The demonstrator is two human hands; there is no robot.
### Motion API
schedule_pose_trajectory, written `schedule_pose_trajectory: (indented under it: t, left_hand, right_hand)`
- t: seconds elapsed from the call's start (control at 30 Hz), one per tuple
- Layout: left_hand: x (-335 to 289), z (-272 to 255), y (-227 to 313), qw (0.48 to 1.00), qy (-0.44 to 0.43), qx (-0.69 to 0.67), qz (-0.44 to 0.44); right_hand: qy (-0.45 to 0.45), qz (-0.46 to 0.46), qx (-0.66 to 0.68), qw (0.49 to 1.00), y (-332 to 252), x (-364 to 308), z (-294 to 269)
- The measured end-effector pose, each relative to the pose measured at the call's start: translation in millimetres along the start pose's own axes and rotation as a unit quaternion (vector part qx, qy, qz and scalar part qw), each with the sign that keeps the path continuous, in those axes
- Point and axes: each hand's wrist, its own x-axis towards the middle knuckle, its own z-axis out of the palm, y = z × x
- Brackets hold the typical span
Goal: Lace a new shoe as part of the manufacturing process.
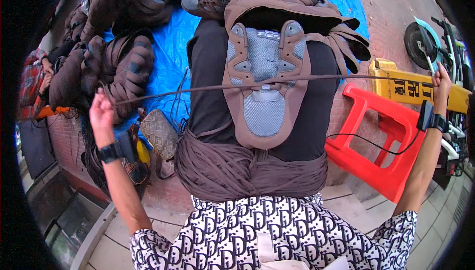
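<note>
Where the blue tarp (170, 42) lies: on reddish brick paving, beyond my knees and out to both sides of them.
Heaps of brown uppers (128, 67): piled on my left, with more uppers (292, 12) stacked just past my lap.
Red stool (376, 176): tipped over at my right, near a yellow barrier (386, 67) with dark lettering.
Black trousers (208, 72): my lap, knees side by side, carrying the work.
Lace bundle (213, 171): a thick brown mass of strands draped across my thighs, against my patterned shirt (237, 220).
Shoe upper (264, 116): flat on my lap between the thighs, toe toward me, brown with grey mesh, its two eyelet flaps spread either side of the tongue.
Hands: wide apart, one at each side; my left hand (101, 111) and my right hand (440, 79) each have their fingers closed on the lace.
Wristbands (110, 152): dark, one on each wrist.
Lace (198, 89): one thin brown strand, drawn nearly straight between my hands, crossing the upper at the tongue's base; whether it runs through the small loop there, I cannot tell.
</note>
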Motion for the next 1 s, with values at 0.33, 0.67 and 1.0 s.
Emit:
schedule_pose_trajectory:
  t: [0.33, 0.67, 1.0]
  left_hand:
    - [84, -19, 219, 0.970, 0.054, 0.057, 0.232]
    - [87, -45, 216, 0.935, 0.107, 0.204, 0.268]
    - [-103, 203, -142, 0.716, -0.309, 0.568, 0.263]
  right_hand:
    - [0.059, 0.007, -0.109, 0.992, 0, -33, 15]
    - [0.037, -0.012, -0.365, 0.930, 9, -57, 65]
    - [-0.484, -0.460, -0.114, 0.736, -45, -266, 359]
